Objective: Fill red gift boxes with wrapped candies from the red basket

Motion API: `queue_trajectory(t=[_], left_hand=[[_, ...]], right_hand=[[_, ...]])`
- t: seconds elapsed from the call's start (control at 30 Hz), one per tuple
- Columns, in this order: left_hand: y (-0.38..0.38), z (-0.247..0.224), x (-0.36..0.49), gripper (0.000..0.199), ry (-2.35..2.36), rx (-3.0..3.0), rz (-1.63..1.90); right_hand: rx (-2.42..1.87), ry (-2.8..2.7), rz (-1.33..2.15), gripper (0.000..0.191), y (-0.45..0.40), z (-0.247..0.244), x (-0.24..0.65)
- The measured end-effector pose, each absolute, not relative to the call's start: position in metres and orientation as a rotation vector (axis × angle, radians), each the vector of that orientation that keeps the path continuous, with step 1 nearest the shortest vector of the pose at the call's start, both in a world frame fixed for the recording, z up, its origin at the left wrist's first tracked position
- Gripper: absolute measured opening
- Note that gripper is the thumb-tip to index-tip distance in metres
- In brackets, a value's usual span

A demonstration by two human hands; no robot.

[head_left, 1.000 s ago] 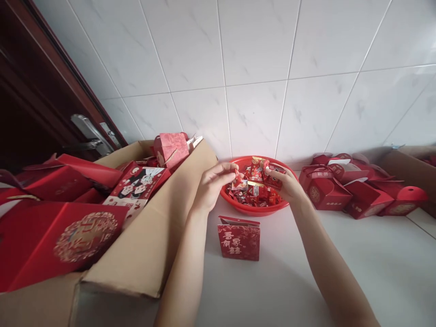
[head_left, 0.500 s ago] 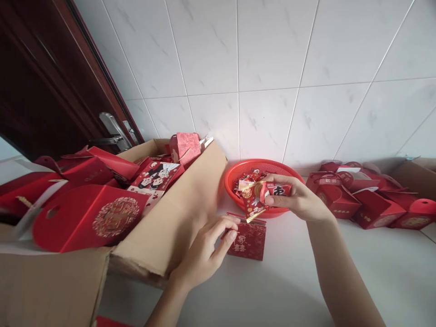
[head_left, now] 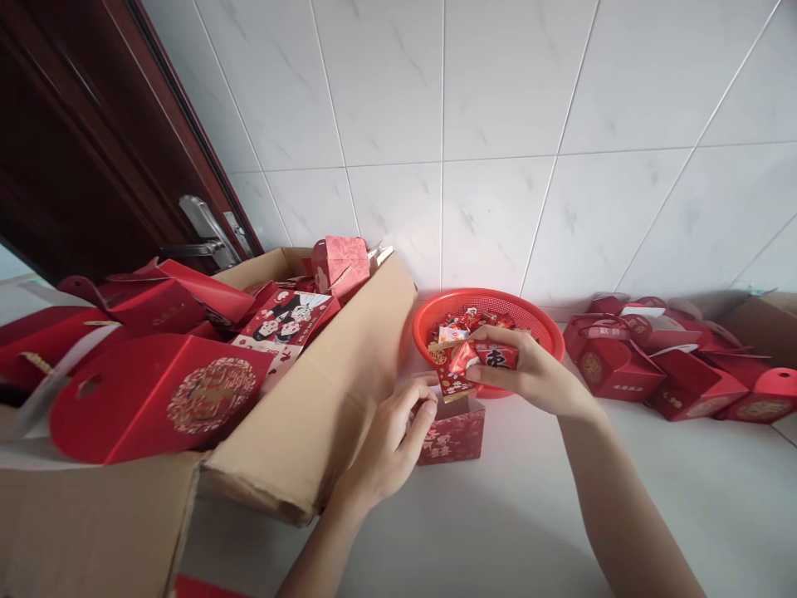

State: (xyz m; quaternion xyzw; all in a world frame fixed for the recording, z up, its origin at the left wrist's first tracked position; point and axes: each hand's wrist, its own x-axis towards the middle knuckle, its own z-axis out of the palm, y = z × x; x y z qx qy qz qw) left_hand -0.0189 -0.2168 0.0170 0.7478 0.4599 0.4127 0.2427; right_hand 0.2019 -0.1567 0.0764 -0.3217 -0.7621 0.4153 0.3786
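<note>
A small dark-red gift box (head_left: pixel 457 436) with pale lettering stands on the white surface, its top open. My left hand (head_left: pixel 392 432) is closed at its left side, thumb and forefinger pinched on the edge; part of the grip is hidden. Just above the opening, my right hand (head_left: pixel 535 370) holds several wrapped sweets (head_left: pixel 457 378), red and gold packets bunched between thumb and fingers. Behind it is a red plastic basket (head_left: pixel 553 328) with more wrapped sweets inside, partly covered by the right hand.
At the left, a cardboard carton (head_left: pixel 349 390) is heaped with red gift boxes (head_left: pixel 168 399). More closed red boxes (head_left: pixel 691 382) stand along the wall at the right, before another carton (head_left: pixel 760 320). A tiled wall (head_left: pixel 491 108) and a dark door (head_left: pixel 80 124) rise behind.
My right hand has come down and slightly left with the sweets, now over the gift box. The box's top opening shows more clearly. My left hand stays at its side.
</note>
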Motion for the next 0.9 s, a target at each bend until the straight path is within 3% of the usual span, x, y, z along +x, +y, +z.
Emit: queue_trajectory(t=[0.27, 0.67, 0.9], left_hand=[[-0.216, 0.013, -0.025, 0.029, 1.233, 1.827, 1.068], [-0.217, 0.016, -0.033, 0.026, 1.272, 1.992, 1.123], [-0.217, 0.016, -0.032, 0.025, 1.237, 2.041, 1.099]], right_hand=[[-0.802, -2.193, 0.903, 0.014, -0.156, 0.068, 0.193], [-1.103, -2.472, 0.415, 0.027, -0.163, 0.052, 0.176], [-0.963, -2.441, 0.484, 0.023, -0.163, 0.053, 0.173]])
